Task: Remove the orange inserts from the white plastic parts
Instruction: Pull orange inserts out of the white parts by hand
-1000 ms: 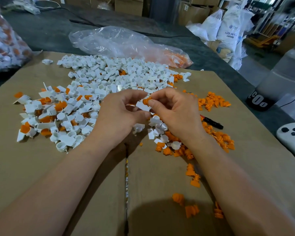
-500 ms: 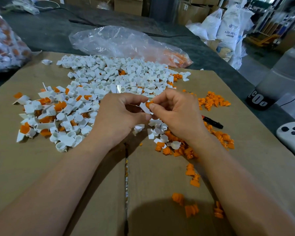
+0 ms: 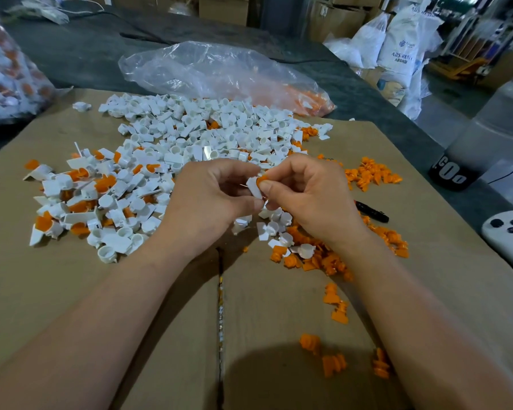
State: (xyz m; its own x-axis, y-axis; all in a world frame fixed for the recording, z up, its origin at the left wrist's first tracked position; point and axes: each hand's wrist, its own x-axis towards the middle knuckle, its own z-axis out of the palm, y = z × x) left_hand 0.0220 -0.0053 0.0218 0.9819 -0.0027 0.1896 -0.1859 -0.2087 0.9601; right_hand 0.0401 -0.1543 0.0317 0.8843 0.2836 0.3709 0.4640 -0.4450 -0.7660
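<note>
Head view: your left hand (image 3: 211,199) grips the part (image 3: 253,187) above the cardboard (image 3: 57,276), steadying it, and your right hand (image 3: 305,199) pinches its insert (image 3: 261,181), apparently to pull it free.

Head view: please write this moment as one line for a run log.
step: removing insert | left hand: holds white part | right hand: pinches orange insert | insert: touching the part, not yet out
</note>
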